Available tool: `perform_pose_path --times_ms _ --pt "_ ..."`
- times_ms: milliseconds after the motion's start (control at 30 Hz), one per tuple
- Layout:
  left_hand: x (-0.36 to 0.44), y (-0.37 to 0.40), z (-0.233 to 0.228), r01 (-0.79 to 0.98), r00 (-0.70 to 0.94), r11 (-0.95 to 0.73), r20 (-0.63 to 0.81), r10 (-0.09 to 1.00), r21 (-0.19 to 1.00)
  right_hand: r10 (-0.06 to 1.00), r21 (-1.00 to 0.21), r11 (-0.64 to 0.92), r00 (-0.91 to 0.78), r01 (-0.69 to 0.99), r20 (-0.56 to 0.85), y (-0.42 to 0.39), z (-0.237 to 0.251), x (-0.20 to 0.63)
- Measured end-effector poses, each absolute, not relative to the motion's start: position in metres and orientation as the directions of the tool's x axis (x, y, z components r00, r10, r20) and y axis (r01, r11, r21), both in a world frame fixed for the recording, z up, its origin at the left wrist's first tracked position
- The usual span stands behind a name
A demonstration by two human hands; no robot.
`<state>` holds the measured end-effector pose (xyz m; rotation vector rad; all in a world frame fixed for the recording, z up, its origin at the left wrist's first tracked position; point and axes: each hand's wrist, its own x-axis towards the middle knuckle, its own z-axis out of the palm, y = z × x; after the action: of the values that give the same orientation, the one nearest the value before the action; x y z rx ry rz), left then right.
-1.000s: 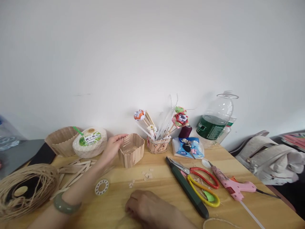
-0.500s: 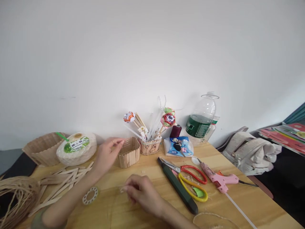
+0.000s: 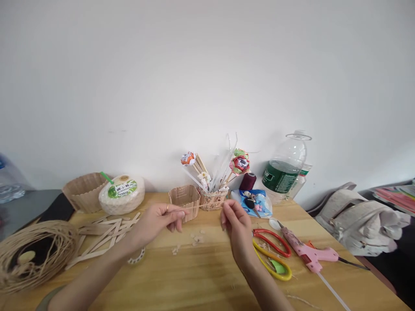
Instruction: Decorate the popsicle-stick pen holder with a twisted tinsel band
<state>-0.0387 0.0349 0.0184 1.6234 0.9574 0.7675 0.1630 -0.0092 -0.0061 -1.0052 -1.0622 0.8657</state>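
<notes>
Both hands (image 3: pixel 162 218) (image 3: pixel 235 224) raised, stick box (image 3: pixel 184 201) upright behind

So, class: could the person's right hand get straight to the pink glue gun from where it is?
Probably yes. The right hand is raised above the table, and the glue gun lies uncovered further to its right. Only the flat-lying scissors are between them.

Place: home craft corner against a bare white wall.
Right of the right hand (image 3: pixel 238 229): scissors (image 3: pixel 272 255), glue gun (image 3: pixel 308 250).
Left of the left hand (image 3: pixel 158 220): wooden sticks (image 3: pixel 100 235), twine coil (image 3: pixel 32 252).
</notes>
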Motion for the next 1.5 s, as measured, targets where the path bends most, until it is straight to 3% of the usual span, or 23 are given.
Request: perform_pose_path --times_ms 133,300,433,667,1067,1167,1367,1433,1500 --pt "-0.039 0.034 0.023 0.054 0.381 -0.131 0.101 0.919 0.990 0.917 -0.945 0.314 0.287 -0.094 0.277 -0.008 -0.003 0.168" --pt "-0.034 0.030 0.025 -0.050 0.308 -0.125 0.134 0.942 0.991 0.959 -0.971 0.240 0.160 -0.017 0.234 -0.007 -0.004 0.164" --pt "-0.031 0.025 0.026 0.053 0.388 -0.144 0.112 0.915 0.988 0.958 -0.962 0.267 0.095 0.062 0.272 -0.006 -0.004 0.161" --pt "-0.018 0.010 0.028 0.362 0.528 -0.403 0.171 0.832 0.841 0.937 -0.889 0.340 -0.190 0.307 0.293 -0.014 -0.007 0.154" --pt "-0.018 0.012 0.030 0.395 0.430 -0.382 0.199 0.881 0.836 0.909 -0.776 0.414 -0.168 0.477 0.381 -0.020 0.004 0.154" --pt "-0.018 0.013 0.031 0.302 0.390 -0.372 0.243 0.888 0.878 0.921 -0.805 0.381 -0.115 0.456 0.371 -0.021 0.006 0.155" --pt "-0.016 0.015 0.038 0.155 0.336 -0.263 0.200 0.920 0.952 0.950 -0.899 0.313 -0.122 0.307 0.289 -0.032 0.018 0.159" --pt "-0.017 0.015 0.042 0.149 0.301 -0.259 0.205 0.931 0.954 0.947 -0.927 0.318 -0.022 0.196 0.320 -0.034 0.031 0.171" --pt "-0.018 0.015 0.045 0.142 0.287 -0.259 0.211 0.934 0.955 0.906 -0.926 0.374 0.197 0.048 0.375 -0.028 0.047 0.191"
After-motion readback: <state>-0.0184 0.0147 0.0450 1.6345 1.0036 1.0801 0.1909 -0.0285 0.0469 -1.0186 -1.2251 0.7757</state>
